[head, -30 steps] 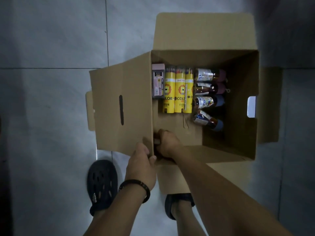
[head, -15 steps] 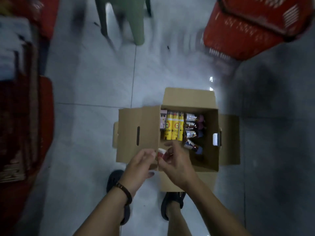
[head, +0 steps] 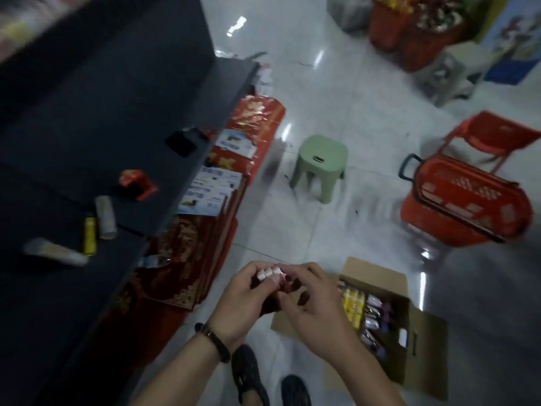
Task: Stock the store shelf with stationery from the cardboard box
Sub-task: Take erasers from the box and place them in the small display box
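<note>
1. My left hand (head: pixel 240 300) and right hand (head: pixel 317 317) sat close, fingers of both curled round a cluster of small white-ended stationery pieces (head: pixel 269 273)
2. The open cardboard box (head: pixel 426 347) sat on the floor at four o'clock from them
3. The dark shelf (head: pixel 87 136) lay at ten o'clock

Dark shelf (head: pixel 102 112), glossy tiled floor (head: pixel 336 106), green stool (head: pixel 322 153), red basket (head: pixel 465 200)

1 view only: wide-angle camera on my head, facing forward and steeply down. My left hand (head: pixel 243 300) and right hand (head: pixel 313 315) sit close, low centre. Shelf (head: pixel 102 112) runs along the left, cardboard box (head: pixel 377 272) lower right, green stool (head: pixel 322 159) farther ahead.
</note>
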Demonstrator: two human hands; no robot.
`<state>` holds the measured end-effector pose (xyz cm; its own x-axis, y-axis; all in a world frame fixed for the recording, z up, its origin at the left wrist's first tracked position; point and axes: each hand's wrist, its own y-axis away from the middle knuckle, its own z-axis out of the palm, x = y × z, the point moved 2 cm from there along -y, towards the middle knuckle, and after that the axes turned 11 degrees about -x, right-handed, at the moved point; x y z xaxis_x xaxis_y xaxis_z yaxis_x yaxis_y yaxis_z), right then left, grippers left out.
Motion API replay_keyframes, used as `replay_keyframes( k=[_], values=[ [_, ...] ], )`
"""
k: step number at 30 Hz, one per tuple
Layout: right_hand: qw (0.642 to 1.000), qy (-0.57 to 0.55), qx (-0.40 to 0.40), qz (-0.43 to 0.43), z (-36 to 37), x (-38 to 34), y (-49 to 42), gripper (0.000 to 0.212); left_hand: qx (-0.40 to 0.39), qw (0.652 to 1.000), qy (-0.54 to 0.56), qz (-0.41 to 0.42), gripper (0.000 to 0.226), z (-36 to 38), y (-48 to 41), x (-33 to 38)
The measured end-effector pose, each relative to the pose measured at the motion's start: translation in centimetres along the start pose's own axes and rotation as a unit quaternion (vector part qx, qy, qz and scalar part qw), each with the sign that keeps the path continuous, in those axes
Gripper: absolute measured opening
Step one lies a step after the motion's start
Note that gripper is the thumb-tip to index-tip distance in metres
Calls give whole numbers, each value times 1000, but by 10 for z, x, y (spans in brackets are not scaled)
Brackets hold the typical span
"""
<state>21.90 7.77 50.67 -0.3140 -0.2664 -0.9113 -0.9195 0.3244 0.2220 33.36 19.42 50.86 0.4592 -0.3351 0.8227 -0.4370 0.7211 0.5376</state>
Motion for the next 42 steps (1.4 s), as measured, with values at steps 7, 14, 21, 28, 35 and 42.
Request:
replay_keyframes(
  k=[7, 14, 21, 28, 35, 42],
  values=[
    [989, 19, -98, -113, 80, -136, -8, 36, 86, 988, 95, 84, 22, -90, 159, 49],
    [962, 32, -193, -193, 230, -276, 9, 38, 228, 938, 189, 180, 28, -195, 330, 51],
    [928, 30, -211, -306, 390, -396, 54, 31, 303, 888, 182, 296, 27, -298, 490, 33],
    [893, 49, -230, -384, 489, -491, 58, 23, 380, 853, 154, 323, 29, -391, 597, 18],
    [847, 96, -255, -455, 565, -567, 5, 20, 454, 829, 108, 309, 25, -472, 654, 13],
    [810, 152, -309, -475, 640, -620, -66, 13, 557, 780, 0, 285, 10, -543, 664, 37]
  ],
)
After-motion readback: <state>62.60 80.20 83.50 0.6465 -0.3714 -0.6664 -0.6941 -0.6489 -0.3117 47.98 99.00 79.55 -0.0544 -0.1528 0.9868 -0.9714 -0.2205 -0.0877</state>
